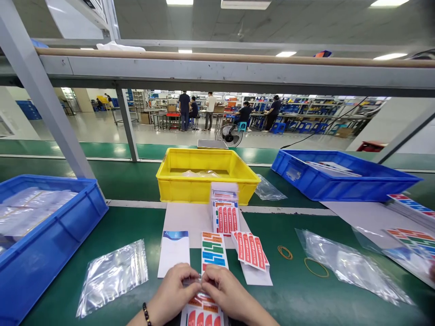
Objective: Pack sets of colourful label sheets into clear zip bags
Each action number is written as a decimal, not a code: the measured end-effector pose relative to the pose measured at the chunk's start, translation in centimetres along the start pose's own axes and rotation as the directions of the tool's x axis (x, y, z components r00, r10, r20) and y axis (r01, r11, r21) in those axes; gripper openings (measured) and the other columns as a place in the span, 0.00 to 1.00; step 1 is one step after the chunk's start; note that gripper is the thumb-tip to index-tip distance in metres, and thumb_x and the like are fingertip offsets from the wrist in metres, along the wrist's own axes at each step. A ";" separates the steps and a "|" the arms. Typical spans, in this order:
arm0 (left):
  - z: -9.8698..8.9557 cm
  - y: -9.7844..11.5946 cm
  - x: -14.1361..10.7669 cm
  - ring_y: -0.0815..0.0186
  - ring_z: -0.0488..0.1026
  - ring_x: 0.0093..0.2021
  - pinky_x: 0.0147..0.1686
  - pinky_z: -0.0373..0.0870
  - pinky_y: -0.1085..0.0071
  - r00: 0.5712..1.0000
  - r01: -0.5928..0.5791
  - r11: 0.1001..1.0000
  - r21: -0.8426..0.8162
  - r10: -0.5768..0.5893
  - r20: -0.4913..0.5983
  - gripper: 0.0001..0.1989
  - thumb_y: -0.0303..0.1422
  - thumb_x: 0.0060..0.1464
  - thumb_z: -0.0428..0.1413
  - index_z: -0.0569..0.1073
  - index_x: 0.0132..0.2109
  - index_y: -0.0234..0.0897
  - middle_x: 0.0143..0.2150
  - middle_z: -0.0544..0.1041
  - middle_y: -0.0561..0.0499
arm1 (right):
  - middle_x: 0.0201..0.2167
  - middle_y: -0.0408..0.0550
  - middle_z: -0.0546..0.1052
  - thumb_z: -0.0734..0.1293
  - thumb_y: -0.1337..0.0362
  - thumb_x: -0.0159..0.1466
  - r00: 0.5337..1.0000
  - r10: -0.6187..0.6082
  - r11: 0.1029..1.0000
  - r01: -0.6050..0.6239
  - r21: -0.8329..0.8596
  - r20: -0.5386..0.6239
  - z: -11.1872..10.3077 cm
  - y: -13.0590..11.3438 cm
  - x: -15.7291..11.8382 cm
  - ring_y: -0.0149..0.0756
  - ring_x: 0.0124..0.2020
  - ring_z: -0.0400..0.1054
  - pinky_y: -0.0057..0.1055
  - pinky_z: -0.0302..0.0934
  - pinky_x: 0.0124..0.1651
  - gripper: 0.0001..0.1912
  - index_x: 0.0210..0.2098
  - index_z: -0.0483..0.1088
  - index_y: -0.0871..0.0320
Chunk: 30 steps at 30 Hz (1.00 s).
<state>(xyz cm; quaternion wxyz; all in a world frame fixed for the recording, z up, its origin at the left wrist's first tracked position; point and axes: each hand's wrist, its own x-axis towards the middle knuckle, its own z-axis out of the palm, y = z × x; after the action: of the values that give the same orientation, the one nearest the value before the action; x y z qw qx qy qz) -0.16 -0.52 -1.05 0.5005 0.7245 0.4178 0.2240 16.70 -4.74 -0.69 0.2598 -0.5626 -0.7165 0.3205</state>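
Note:
My left hand (178,290), with a dark bead bracelet on its wrist, and my right hand (226,290) meet at the front edge of the table. Fingers and thumbs of both are pinched at the upper end of a glossy clear plastic bag (204,299), which shows printed sticker sheets. Just beyond the fingertips lies a sticker sheet with orange, green and blue shapes (213,249). Left of it is a white card with a blue top (174,253). Red-striped sticker sheets (251,250) lie fanned to the right, and a stack of red-striped sheets (227,219) stands behind.
Empty clear bags (113,276) lie left, more clear bags (353,267) right, near rubber bands (284,252). A yellow bin (204,188) stands behind, between a left blue bin (68,235) and a right blue bin (343,181). Another person's fingers (432,271) show at the right edge.

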 end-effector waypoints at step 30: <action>-13.2 -2.4 -5.8 0.60 0.69 0.27 0.26 0.56 0.69 0.863 0.493 0.670 0.555 -0.298 -0.407 0.14 0.41 0.48 0.48 0.64 0.21 0.37 0.23 0.71 0.48 | 0.49 0.55 0.69 0.58 0.64 0.61 0.813 -0.496 0.828 0.338 -0.447 -0.305 0.6 -2.8 -0.4 0.42 0.51 0.63 0.42 0.58 0.52 0.13 0.44 0.66 0.58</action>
<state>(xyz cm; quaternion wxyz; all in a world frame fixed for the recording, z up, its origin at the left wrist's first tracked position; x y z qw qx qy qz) -14.08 2.11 2.59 0.1934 0.7015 0.6839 0.0525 14.58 -5.70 0.97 0.3572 -0.4811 -0.8005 -0.0124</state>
